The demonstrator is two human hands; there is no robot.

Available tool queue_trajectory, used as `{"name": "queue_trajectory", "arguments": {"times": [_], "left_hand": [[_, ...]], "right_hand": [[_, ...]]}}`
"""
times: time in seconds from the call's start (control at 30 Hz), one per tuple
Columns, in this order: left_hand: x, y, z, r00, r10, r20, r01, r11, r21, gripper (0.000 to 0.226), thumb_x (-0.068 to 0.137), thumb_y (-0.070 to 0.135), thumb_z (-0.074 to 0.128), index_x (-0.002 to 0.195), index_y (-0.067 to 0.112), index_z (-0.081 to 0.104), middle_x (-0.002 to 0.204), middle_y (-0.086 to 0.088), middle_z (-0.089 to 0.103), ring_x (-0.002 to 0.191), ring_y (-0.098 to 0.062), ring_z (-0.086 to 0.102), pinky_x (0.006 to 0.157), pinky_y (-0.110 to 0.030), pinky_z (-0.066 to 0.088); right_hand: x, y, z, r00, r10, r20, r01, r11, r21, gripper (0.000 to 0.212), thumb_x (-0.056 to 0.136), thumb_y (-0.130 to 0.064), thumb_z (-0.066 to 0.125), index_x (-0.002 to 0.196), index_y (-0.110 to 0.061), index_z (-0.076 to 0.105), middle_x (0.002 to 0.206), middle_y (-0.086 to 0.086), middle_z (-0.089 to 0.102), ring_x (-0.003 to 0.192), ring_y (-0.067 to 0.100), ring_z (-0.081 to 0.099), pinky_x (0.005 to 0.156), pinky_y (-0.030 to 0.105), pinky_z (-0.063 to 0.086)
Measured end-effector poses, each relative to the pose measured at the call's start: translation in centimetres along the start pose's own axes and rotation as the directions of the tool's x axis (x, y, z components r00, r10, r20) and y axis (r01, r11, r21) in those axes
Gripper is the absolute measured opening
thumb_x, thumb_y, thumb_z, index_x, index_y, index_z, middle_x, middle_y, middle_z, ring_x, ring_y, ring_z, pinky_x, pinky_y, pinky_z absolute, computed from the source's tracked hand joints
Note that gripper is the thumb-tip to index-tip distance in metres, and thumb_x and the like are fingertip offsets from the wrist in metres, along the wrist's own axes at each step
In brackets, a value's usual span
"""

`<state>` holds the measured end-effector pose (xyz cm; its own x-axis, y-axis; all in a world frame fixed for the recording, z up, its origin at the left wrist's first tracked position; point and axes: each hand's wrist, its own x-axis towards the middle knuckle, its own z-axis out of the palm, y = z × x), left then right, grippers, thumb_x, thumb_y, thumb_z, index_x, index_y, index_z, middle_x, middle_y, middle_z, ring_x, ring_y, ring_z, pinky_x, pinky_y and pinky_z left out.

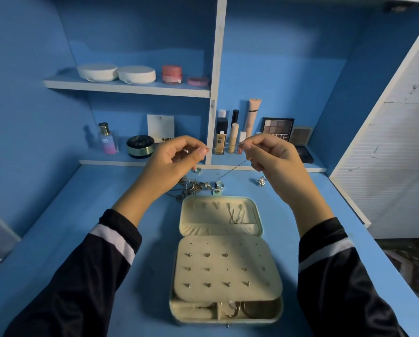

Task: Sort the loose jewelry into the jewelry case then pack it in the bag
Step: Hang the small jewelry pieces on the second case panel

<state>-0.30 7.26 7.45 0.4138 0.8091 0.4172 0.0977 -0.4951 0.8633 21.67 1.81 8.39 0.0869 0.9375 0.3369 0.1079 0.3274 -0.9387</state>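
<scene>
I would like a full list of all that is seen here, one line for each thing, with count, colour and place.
chain: one, silver, stretched between both grips above the desk
jewelry case: one, cream, open, desk centre
stud earrings: about ten, silver, on the case's panel
loose jewelry: one pile, silver and gold, behind the case
round compacts: two, white, upper shelf
jar: one, pink, upper shelf
perfume bottle: one, pink-purple, lower shelf, left
cosmetic tubes and bottles: several, beige and black, lower shelf, right
eyeshadow palette: one, black, lower shelf, right
left grip: one, pinches the chain
right grip: one, pinches the chain
sleeves: two, black, white stripe
</scene>
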Motion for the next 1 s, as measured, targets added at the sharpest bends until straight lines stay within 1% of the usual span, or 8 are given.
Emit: {"name": "queue_trajectory", "arguments": {"times": [0.23, 0.33, 0.47, 0.53, 0.67, 0.8, 0.9, 1.0], "left_hand": [[-2.1, 1.1, 0.1, 0.993, -0.018, 0.113, 0.030, 0.993, -0.111, 0.008, 0.095, 0.017, 0.058, 0.093, 0.014, 0.065, 0.077, 0.003, 0.062, 0.071, -0.014, 0.059, 0.071, -0.026, 0.053], [-2.9, 1.5, 0.3, 0.982, -0.049, 0.182, 0.083, 0.979, -0.186, 0.009, 0.087, 0.016, 0.055, 0.087, 0.011, 0.063, 0.068, 0.005, 0.057, 0.065, -0.014, 0.054, 0.068, -0.025, 0.052], [-3.6, 1.2, 0.5, 0.963, -0.075, 0.257, 0.131, 0.969, -0.208, 0.016, 0.080, 0.027, 0.065, 0.083, 0.012, 0.062, 0.061, 0.007, 0.053, 0.058, -0.010, 0.049, 0.069, -0.028, 0.054], [-3.9, 0.6, 0.6, 0.953, -0.112, 0.280, 0.171, 0.966, -0.192, 0.025, 0.074, 0.036, 0.069, 0.084, 0.013, 0.064, 0.060, 0.009, 0.053, 0.056, -0.008, 0.048, 0.069, -0.032, 0.056], [-4.3, -0.8, 1.1, 0.930, -0.221, 0.293, 0.258, 0.962, -0.092, 0.021, 0.075, 0.033, 0.083, 0.087, 0.021, 0.073, 0.075, 0.001, 0.060, 0.059, -0.010, 0.051, 0.065, -0.029, 0.055], [-4.5, -2.1, 1.3, 0.884, -0.328, 0.333, 0.319, 0.944, 0.082, 0.024, 0.079, 0.036, 0.072, 0.097, 0.021, 0.074, 0.073, 0.007, 0.064, 0.060, -0.018, 0.055, 0.059, -0.027, 0.051], [-4.4, -2.6, 1.5, 0.871, -0.356, 0.338, 0.325, 0.934, 0.148, 0.013, 0.085, 0.029, 0.071, 0.093, 0.019, 0.075, 0.069, 0.006, 0.065, 0.052, -0.012, 0.052, 0.053, -0.024, 0.048], [-3.9, -3.0, 1.8, 0.899, -0.331, 0.286, 0.285, 0.940, 0.190, 0.011, 0.087, 0.023, 0.072, 0.092, 0.014, 0.075, 0.079, 0.001, 0.069, 0.049, -0.001, 0.051, 0.052, -0.016, 0.044]], "right_hand": [[-2.7, -1.1, 0.2, 0.995, -0.029, 0.097, 0.026, 0.999, 0.037, 0.013, 0.089, -0.017, 0.063, 0.091, -0.005, 0.068, 0.068, 0.001, 0.060, 0.063, 0.016, 0.042, 0.059, 0.026, 0.034], [-3.8, -1.5, 0.3, 0.987, -0.033, 0.157, 0.025, 0.998, 0.053, 0.017, 0.086, -0.019, 0.063, 0.092, -0.004, 0.068, 0.066, 0.003, 0.059, 0.064, 0.024, 0.040, 0.059, 0.027, 0.034], [-4.7, -1.7, 0.3, 0.983, -0.008, 0.182, -0.003, 0.998, 0.060, 0.019, 0.084, -0.019, 0.064, 0.092, -0.003, 0.069, 0.065, 0.004, 0.059, 0.066, 0.027, 0.040, 0.058, 0.027, 0.035], [-5.0, -1.4, 0.1, 0.980, 0.031, 0.198, -0.041, 0.998, 0.045, 0.018, 0.083, -0.020, 0.065, 0.091, -0.005, 0.070, 0.065, 0.004, 0.061, 0.063, 0.022, 0.043, 0.057, 0.025, 0.035], [-5.4, 0.2, -0.2, 0.970, 0.127, 0.207, -0.132, 0.991, 0.011, 0.014, 0.084, -0.016, 0.066, 0.090, -0.003, 0.069, 0.064, 0.003, 0.061, 0.058, 0.012, 0.044, 0.054, 0.022, 0.032], [-5.5, 2.2, -0.5, 0.956, 0.213, 0.200, -0.201, 0.976, -0.080, 0.007, 0.089, -0.011, 0.066, 0.088, -0.008, 0.072, 0.068, 0.005, 0.062, 0.064, 0.017, 0.046, 0.057, 0.024, 0.032], [-5.3, 3.0, -0.6, 0.950, 0.250, 0.189, -0.221, 0.962, -0.160, 0.008, 0.090, -0.013, 0.066, 0.088, -0.013, 0.073, 0.070, 0.001, 0.065, 0.063, 0.008, 0.053, 0.058, 0.020, 0.035], [-4.7, 3.6, -0.3, 0.948, 0.282, 0.145, -0.247, 0.943, -0.221, 0.008, 0.090, -0.015, 0.067, 0.090, -0.011, 0.074, 0.070, -0.003, 0.067, 0.058, 0.001, 0.054, 0.057, 0.014, 0.038]]}}
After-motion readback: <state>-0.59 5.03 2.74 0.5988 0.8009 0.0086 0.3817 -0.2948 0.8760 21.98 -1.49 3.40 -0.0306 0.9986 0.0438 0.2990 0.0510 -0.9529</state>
